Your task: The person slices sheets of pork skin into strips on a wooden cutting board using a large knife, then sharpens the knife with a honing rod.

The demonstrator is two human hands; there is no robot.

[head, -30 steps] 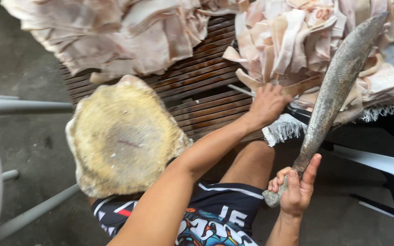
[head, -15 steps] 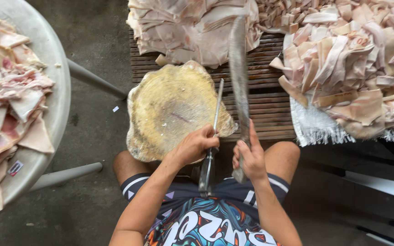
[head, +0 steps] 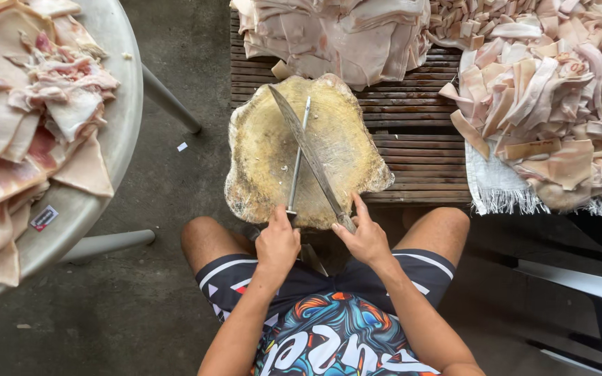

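My right hand (head: 364, 240) grips the handle of a long grey knife (head: 308, 153), whose blade points up and left across a round, worn wooden chopping block (head: 266, 163). My left hand (head: 276, 244) holds the handle of a thin metal sharpening rod (head: 298, 157), which crosses under the knife blade over the block. Both hands sit just below the block's near edge, above my knees and patterned shorts.
The block rests on a dark slatted wooden pallet (head: 412, 139). Piles of pale pork skin and fat lie at the top (head: 336, 35), on a white cloth at the right (head: 559, 104), and on a round metal table (head: 116, 139) at the left. A white chair (head: 593, 285) stands lower right.
The view has shifted right to left. The knife swung from pointing up at the right down across the block, and my left hand took the rod from the pallet and crossed it with the blade.
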